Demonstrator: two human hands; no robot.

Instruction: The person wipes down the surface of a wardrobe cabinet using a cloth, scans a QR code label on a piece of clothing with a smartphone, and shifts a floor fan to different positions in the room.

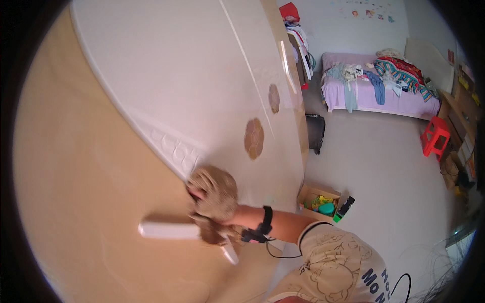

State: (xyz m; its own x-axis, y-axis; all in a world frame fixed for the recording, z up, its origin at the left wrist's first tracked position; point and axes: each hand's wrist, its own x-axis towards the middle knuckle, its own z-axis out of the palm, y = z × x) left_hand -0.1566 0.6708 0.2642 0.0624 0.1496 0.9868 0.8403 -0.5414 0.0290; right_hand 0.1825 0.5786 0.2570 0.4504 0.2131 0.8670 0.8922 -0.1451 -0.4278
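Observation:
My right hand [201, 193] is shut on a crumpled brown striped cloth [218, 191], blurred and mostly hiding the fingers. It lies at the edge of a large white panel [178, 75] with a raised oval pattern, beside a tan, glossy surface [94, 189]. Below the cloth is a white bar shape [168, 230], an object or a lamp's reflection; I cannot tell which. A smaller white shape [230, 252] lies to its right. A black strap and device [261, 229] with a cable sit on my right wrist. My left hand is out of view.
Two brown patterned patches [254, 138] mark the white panel. Right of it, on the grey floor, stand a cardboard box [308, 193] of small coloured things, a black suitcase [315, 132] and a red plastic stool [435, 136]. A bed [363, 102] with clothes stands at the back.

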